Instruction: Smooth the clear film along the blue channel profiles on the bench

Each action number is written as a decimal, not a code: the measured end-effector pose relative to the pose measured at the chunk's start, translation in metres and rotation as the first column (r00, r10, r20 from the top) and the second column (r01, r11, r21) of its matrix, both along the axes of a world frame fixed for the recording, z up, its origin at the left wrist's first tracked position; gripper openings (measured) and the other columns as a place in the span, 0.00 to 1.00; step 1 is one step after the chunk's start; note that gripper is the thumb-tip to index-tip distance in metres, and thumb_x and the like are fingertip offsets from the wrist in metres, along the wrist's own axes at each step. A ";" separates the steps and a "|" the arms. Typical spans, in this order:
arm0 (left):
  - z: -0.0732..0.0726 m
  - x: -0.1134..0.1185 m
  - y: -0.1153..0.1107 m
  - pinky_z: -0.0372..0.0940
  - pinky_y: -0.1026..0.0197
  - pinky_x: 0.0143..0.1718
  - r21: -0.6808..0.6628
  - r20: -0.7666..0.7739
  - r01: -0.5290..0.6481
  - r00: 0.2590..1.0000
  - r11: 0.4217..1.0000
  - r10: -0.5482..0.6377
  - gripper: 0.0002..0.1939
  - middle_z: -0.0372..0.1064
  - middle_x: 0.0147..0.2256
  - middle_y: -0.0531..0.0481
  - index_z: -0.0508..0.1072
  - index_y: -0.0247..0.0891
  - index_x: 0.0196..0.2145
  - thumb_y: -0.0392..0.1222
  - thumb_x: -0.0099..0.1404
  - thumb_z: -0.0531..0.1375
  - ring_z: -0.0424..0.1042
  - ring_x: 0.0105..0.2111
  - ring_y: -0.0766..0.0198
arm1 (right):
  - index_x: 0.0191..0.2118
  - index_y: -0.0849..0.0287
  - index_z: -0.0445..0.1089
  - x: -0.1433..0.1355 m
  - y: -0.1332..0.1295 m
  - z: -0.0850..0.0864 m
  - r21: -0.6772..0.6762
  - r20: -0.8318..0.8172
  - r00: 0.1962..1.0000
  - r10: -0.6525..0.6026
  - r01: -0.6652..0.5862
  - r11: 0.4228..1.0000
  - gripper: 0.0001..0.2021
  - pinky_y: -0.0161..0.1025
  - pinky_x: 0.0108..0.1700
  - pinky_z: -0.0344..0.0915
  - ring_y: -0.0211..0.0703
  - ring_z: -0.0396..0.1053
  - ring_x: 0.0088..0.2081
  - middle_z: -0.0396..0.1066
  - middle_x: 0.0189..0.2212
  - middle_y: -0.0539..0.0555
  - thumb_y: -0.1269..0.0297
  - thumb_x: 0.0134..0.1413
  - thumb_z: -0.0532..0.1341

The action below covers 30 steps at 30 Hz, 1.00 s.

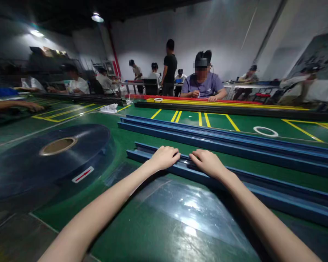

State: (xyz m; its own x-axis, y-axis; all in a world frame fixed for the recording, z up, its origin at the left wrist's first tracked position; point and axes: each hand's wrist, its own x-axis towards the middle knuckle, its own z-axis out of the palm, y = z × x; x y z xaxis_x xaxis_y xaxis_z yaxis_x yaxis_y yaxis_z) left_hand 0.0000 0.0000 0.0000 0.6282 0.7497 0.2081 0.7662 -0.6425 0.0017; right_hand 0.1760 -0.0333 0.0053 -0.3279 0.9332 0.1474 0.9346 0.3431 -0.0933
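Note:
A long blue channel profile (265, 193) lies across the green table in front of me, its open side up. My left hand (165, 157) is closed on it near its left end, with the fingers curled over and partly hidden. A short way to the right, my right hand (207, 162) also grips this channel, thumb side toward the left hand. Between the hands, something shiny and clear shows inside the groove. A clear plastic film (186, 207) lies on the table just before the channel, reflecting the lights.
A large roll of clear film (79, 140) lies at left, bearing a white label with a red arrow (82, 174). More blue channels (221, 140) lie beyond my hands. A white ring (265, 131) sits at right. Across the table, a person (202, 82) sits behind red, yellow and black strips (229, 104).

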 end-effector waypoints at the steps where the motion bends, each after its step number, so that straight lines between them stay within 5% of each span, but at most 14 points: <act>1: 0.000 -0.001 0.000 0.60 0.61 0.34 0.000 0.000 -0.001 1.000 1.000 0.001 0.17 0.71 0.32 0.49 0.69 0.38 0.31 0.44 0.65 0.43 0.69 0.34 0.60 | 0.27 0.59 0.67 0.001 0.000 0.000 0.002 0.000 1.000 -0.003 0.003 1.000 0.20 0.33 0.30 0.52 0.40 0.66 0.31 0.70 0.28 0.53 0.58 0.58 0.42; 30: 0.000 -0.003 0.001 0.59 0.63 0.34 -0.009 0.041 0.009 0.999 1.000 -0.009 0.17 0.71 0.32 0.50 0.69 0.37 0.30 0.44 0.64 0.44 0.69 0.33 0.62 | 0.30 0.59 0.69 0.001 -0.001 0.003 -0.036 0.012 0.999 -0.043 0.044 0.998 0.21 0.32 0.31 0.53 0.39 0.67 0.33 0.71 0.31 0.55 0.57 0.58 0.42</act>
State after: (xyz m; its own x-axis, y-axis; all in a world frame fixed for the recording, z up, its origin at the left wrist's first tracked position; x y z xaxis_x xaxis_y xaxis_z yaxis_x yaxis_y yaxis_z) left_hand -0.0027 0.0010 0.0000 0.6260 0.7461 0.2268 0.7597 -0.6491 0.0385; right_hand 0.1766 -0.0346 0.0086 -0.2884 0.9512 0.1095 0.9497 0.2988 -0.0944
